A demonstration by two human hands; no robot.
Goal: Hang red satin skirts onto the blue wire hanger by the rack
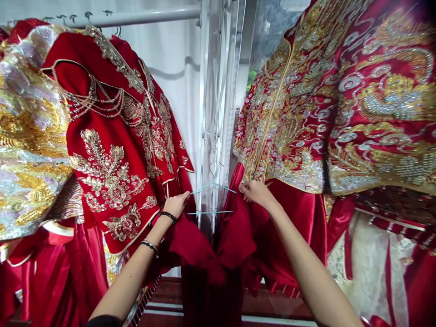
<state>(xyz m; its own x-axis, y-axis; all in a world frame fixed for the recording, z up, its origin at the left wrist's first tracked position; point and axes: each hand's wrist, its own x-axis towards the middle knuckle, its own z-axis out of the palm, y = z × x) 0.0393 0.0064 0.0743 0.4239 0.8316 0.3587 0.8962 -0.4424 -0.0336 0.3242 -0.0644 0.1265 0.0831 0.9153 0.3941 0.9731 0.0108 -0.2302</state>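
Observation:
A plain deep-red garment (pixel 236 238) hangs in front of me on a thin pale-teal hanger (pixel 213 183), with its neckline sagging below the hanger's crossbar. My left hand (pixel 177 204), wearing dark bracelets on the wrist, is closed on the garment's left shoulder by that end of the hanger. On the other side, my right hand (pixel 252 190) pinches the right shoulder at the hanger's right end. The fabric falls away dark between my forearms, and its lower part is in shadow. Whether my fingers also grip the hanger itself, I cannot tell.
To the left, a red jacket (pixel 112 136) with silver-gold embroidery hangs from a white rail (pixel 150 17). Heavily embroidered red-and-gold jackets (pixel 286 122) crowd the right side, with red satin skirts (pixel 299 218) below. White metal uprights (pixel 204 91) stand straight ahead before a pale curtain (pixel 170 59).

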